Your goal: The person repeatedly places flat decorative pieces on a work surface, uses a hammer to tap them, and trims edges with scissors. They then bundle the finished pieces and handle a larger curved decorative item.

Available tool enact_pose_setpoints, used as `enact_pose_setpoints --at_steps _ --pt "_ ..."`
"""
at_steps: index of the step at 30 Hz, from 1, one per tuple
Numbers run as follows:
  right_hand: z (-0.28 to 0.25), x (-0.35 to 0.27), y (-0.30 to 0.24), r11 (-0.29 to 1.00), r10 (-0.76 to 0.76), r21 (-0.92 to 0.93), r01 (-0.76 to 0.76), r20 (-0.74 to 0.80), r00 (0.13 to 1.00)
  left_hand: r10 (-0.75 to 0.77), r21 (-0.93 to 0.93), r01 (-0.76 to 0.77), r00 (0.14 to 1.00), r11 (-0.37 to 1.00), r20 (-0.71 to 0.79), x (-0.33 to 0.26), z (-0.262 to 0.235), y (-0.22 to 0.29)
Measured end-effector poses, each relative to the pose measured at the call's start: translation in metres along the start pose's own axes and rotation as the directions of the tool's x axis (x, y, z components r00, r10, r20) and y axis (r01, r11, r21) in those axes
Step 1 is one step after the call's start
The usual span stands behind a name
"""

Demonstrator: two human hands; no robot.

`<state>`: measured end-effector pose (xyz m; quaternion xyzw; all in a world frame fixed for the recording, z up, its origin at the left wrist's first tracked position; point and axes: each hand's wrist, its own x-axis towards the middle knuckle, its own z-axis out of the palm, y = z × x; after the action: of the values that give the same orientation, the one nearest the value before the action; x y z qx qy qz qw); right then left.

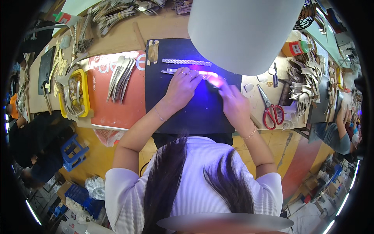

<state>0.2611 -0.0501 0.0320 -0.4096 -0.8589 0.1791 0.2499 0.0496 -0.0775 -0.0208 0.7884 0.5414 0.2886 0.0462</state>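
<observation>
Over the black mat (187, 121), my left hand (181, 87) is closed on a pale, narrow strap (210, 76), its fingers pressing near the strap's middle. My right hand (235, 102) pinches the wider right end of that strap. Violet light washes out the strap's surface there, and my fingers hide part of it. Just beyond it, a silvery braided strip (187, 62) lies flat on the mat. A large white cylinder (241, 35), apparently a lamp shade, hangs above my right hand and hides part of the bench.
Red-handled scissors (269, 107) lie right of the mat. On the left, braided straps (121, 76) rest on a red board (117, 115), beside a yellow basket (87, 102). An orange bottle (293, 48) and piled straps (306, 87) stand right. Other people (335, 138) sit at both sides.
</observation>
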Motion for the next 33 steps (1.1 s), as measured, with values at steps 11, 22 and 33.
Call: enact_pose_setpoints --at_steps 11,22,33 --pt "-0.007 0.017 -0.002 0.983 0.093 -0.176 -0.055 0.214 0.972 0.042 0.023 -0.042 0.999 0.999 0.011 0.004 0.005 -0.007" --pt "0.002 0.028 0.008 0.993 0.102 -0.069 -0.100 0.030 0.994 0.039 0.025 -0.040 0.999 0.999 0.029 0.004 0.004 -0.007" --pt "0.004 0.007 0.003 0.998 0.064 -0.018 -0.065 -0.044 0.997 0.029 -0.001 -0.029 0.998 1.000 0.064 0.005 0.000 -0.008"
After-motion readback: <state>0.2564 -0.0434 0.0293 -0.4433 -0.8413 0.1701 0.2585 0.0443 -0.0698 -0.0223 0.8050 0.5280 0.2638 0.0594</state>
